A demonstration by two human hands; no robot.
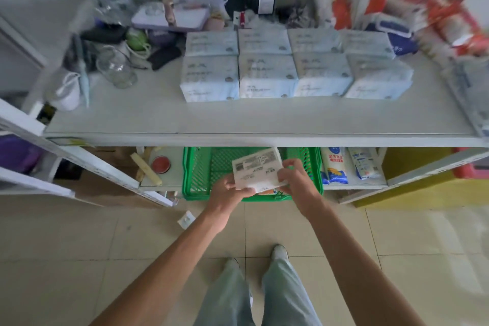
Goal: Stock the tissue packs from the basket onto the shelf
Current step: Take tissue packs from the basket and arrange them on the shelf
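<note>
A white tissue pack (256, 169) with a printed label is held over the green basket (197, 169), which stands on the floor under the shelf. My left hand (229, 191) grips the pack's near left corner. My right hand (293, 180) grips its right end. On the white shelf (238, 119) above, several pale blue tissue packs (267, 77) lie in two rows toward the back and right. Another orange-edged item shows in the basket beneath the held pack.
Glass jars (115, 69), a white mug (69, 91) and clutter fill the shelf's left and back. Orange and white packages (423, 13) pile at the right. Below, bagged goods (334, 165) stand right of the basket and a red-lidded container (161, 164) left. My feet (279, 251) are on tiled floor.
</note>
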